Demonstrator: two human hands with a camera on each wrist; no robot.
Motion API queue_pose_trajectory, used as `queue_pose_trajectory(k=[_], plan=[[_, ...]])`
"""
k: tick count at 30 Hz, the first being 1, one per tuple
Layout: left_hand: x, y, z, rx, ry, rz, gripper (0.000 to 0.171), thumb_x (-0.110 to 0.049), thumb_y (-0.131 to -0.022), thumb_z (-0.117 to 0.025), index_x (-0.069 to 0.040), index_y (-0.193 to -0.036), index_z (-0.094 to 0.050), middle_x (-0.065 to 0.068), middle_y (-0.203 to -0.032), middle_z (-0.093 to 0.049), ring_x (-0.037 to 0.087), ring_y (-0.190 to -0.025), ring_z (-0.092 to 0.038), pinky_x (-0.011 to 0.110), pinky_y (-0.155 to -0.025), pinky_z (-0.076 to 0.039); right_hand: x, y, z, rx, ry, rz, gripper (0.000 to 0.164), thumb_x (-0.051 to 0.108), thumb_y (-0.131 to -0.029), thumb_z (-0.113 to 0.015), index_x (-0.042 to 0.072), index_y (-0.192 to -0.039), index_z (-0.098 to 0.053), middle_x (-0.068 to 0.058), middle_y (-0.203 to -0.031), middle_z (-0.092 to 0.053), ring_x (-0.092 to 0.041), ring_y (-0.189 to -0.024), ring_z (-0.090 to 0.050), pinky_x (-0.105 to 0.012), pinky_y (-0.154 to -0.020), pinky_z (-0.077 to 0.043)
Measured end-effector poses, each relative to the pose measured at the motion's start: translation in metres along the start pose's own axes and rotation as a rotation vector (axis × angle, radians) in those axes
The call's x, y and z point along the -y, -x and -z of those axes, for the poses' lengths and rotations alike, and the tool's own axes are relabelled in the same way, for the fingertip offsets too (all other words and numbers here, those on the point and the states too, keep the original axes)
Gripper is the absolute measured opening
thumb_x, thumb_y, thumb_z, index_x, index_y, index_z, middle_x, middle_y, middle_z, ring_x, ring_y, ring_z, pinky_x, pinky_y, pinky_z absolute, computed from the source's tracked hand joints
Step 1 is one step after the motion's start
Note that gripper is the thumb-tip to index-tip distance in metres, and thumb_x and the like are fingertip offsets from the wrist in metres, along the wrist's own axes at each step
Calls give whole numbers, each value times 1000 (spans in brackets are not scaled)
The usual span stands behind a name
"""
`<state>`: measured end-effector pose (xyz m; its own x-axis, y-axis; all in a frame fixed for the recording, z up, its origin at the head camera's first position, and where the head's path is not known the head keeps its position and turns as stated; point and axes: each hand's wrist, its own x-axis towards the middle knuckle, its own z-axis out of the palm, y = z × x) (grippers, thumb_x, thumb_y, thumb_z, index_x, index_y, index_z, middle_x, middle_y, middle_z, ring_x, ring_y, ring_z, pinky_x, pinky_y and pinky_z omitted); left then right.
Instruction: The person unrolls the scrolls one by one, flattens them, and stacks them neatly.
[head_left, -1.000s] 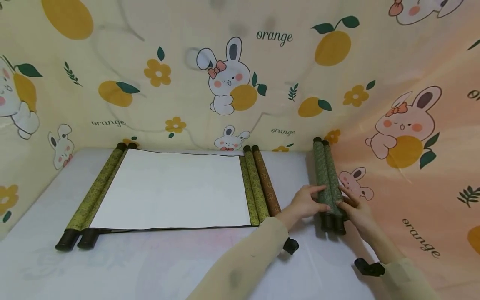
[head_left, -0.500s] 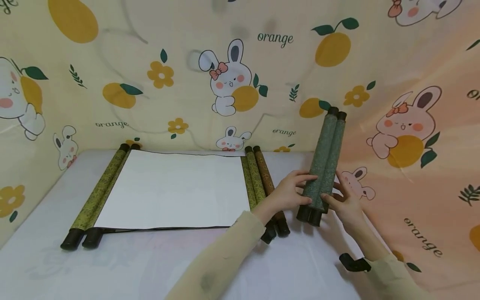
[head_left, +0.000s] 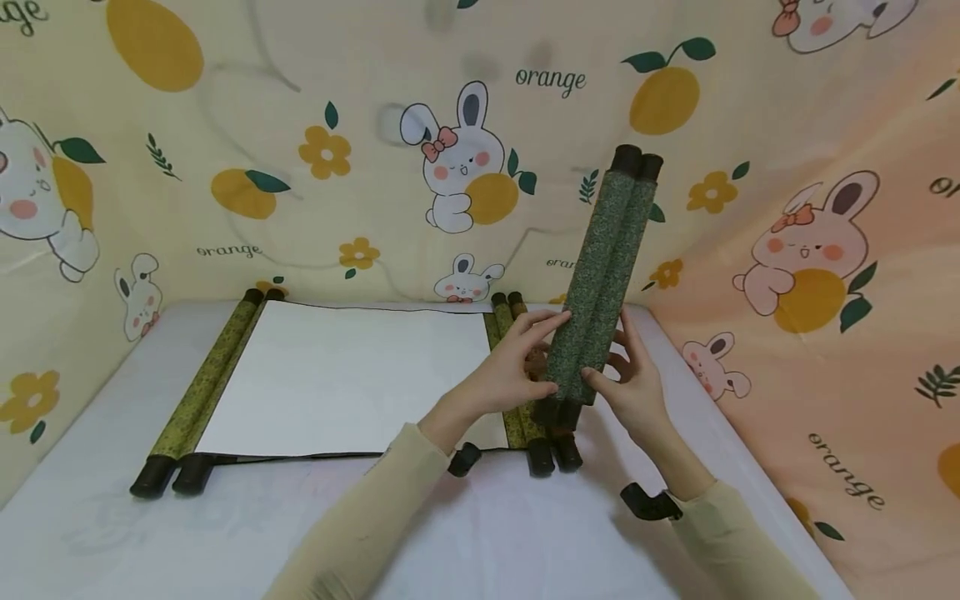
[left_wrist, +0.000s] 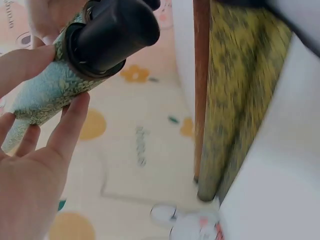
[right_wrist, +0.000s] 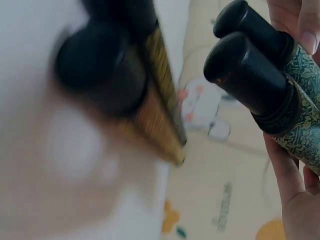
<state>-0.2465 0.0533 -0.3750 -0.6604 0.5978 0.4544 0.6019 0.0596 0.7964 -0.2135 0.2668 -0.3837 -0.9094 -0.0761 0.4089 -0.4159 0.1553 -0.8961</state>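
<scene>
Two hands have hold of the green scroll, a pair of patterned rolls [head_left: 600,275] side by side with black end knobs. They hold it up above the right part of the worktop [head_left: 247,542], tilted, its far end raised and leaning to the right.

The left hand [head_left: 506,371] grips the left roll low down, fingers and thumb bent around it. The right hand [head_left: 637,392] grips the right side close to the near end, thumb on the front face and other fingers behind. Both grips are only as wide as the rolls between them.

Left of it, a yellow-green scroll lies spread across the worktop, its white sheet [head_left: 345,379] showing between the left rolls [head_left: 206,375] and the right rolls [left_wrist: 227,100]. A brown scroll [left_wrist: 201,90] lies just right of those, partly hidden from the head view by the lifted one.

Pale sleeves [head_left: 360,508] reach in from the near side, and a cloth printed with rabbits and oranges [head_left: 330,50] hangs along the far side.
</scene>
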Motion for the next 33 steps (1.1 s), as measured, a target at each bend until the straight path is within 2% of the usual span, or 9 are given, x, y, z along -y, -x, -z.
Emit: queue_pose_trajectory(k=[5, 9, 14, 16, 19, 23, 28, 33], plan=[[-5, 24, 31, -4, -62, -42, 103, 5, -75, -75, -33, -152, -19, -11, -155, -8, 22, -113, -48, 36, -81, -53, 11, 0, -34, 75, 7, 70, 97, -7, -84, -65, 33, -153, -9, -11, -140, -35, -17, -103, -56, -25, -67, -55], [-11, 47, 52, -69, -85, -8, 102, 0, -76, -77, -35, -152, -18, -8, -153, -15, 22, -108, -54, 34, -83, -53, 26, 5, -63, 114, 2, 89, 98, -10, -83, -64, 28, -154, -8, -13, -140, -33, -24, -103, -55, -23, -66, -53], [-33, 75, 69, -234, -82, 6, 86, 1, -78, -75, -18, -149, -30, 11, -140, -36, 32, -98, -60, 39, -77, -55, 38, 15, -98, 167, 14, 75, 97, -12, -82, -63, 20, -154, -8, -19, -145, -27, -37, -111, -49, -25, -67, -51], [-42, 83, 74, -290, -102, 26, 79, 1, -79, -74, -11, -146, -34, 15, -135, -41, 34, -98, -61, 40, -75, -55, 38, 17, -109, 187, 13, 52, 96, -10, -83, -64, 23, -154, -9, -18, -146, -26, -39, -115, -48, -27, -70, -53], [-30, 92, 81, -338, -147, 83, 74, -9, -81, -75, -15, -143, -34, 8, -136, -42, 30, -101, -61, 34, -74, -56, 33, 21, -123, 203, 22, 24, 95, -7, -83, -65, 26, -154, -11, -15, -147, -26, -38, -112, -48, -33, -73, -55], [-5, 101, 84, -371, -181, 126, 80, -17, -80, -77, -26, -143, -29, 1, -140, -38, 25, -102, -61, 27, -69, -55, 26, 26, -135, 247, -7, 15, 95, -10, -82, -65, 21, -154, -11, -18, -144, -30, -37, -111, -52, -39, -76, -55], [-4, 109, 83, -364, -180, 136, 91, -8, -78, -77, -34, -148, -24, 6, -138, -36, 27, -98, -61, 25, -64, -55, 27, 26, -141, 290, 47, 17, 102, -11, -78, -67, 19, -154, -6, -20, -143, -32, -35, -101, -59, -42, -77, -55], [-4, 112, 82, -349, -223, 145, 90, -8, -81, -74, -37, -149, -22, 4, -139, -34, 30, -99, -59, 26, -63, -55, 34, 24, -143, 318, 100, 16, 105, -8, -77, -69, 22, -154, -4, -16, -149, -26, -33, -96, -62, -41, -76, -55]])
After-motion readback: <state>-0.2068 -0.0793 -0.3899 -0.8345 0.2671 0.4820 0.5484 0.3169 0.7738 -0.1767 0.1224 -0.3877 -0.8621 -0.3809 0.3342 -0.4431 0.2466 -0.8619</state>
